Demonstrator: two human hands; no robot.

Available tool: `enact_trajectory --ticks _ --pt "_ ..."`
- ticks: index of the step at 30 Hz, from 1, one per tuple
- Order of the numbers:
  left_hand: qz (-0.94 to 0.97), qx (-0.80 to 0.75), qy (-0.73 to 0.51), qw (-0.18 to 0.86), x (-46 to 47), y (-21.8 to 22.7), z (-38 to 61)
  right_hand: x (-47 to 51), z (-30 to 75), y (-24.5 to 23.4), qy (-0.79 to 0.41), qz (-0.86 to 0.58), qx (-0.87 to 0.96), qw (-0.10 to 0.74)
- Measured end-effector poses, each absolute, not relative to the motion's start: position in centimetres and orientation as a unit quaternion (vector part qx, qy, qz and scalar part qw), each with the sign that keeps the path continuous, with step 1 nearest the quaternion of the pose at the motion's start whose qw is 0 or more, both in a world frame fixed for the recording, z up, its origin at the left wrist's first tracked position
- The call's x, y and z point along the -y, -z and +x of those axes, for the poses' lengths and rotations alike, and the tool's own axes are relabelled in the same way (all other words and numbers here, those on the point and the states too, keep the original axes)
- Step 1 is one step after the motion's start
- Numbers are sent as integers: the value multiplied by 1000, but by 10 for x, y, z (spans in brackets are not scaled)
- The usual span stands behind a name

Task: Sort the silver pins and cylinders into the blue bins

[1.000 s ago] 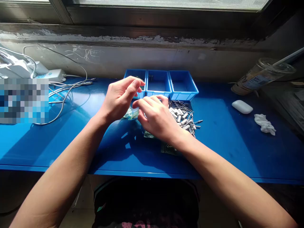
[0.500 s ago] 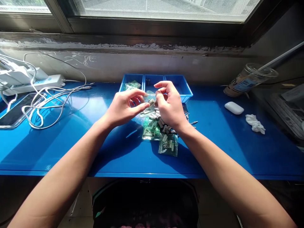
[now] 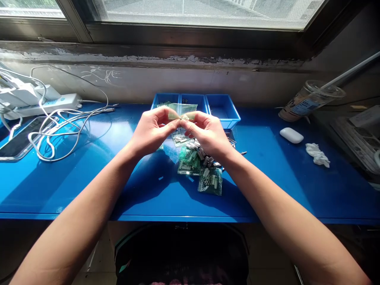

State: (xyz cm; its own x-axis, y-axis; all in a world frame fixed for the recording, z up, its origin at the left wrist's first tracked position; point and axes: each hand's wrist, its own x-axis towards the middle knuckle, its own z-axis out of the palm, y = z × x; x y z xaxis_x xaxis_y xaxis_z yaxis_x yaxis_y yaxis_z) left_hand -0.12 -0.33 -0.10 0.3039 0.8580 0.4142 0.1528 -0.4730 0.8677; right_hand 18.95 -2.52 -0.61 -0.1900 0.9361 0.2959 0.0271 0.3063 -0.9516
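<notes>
Between both hands, a small clear greenish plastic bag (image 3: 187, 107) is pinched along its near edge. My left hand (image 3: 156, 128) closes thumb and fingers on it from the left, and my right hand (image 3: 206, 130) does the same from the right, the thumbs meeting in the middle. Below them lie several filled plastic packets (image 3: 210, 182) with small metal parts inside. Loose metal pieces (image 3: 208, 161) are heaped beside the packets, partly hidden by my right hand. What the pinched bag contains, if anything, I cannot make out.
Behind my hands stands a blue three-compartment tray (image 3: 237, 118). White cables (image 3: 53, 150), a power strip (image 3: 67, 101) and a phone (image 3: 18, 138) lie at left. At right are a plastic cup (image 3: 310, 101), a white case (image 3: 291, 135) and a crumpled tissue (image 3: 317, 154).
My hands have come together, thumbs now meeting on a bag's edge. The packet with metal parts that was near my left fingers now shows lying below them.
</notes>
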Motion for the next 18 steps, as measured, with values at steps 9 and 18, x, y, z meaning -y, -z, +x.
enact_trajectory --ticks 9,18 --pt "720 -361 -420 419 5 -6 -6 24 191 7 -423 -390 638 512" --pt "749 -355 -393 398 6 -4 -6 23 191 7 -436 -367 644 511"
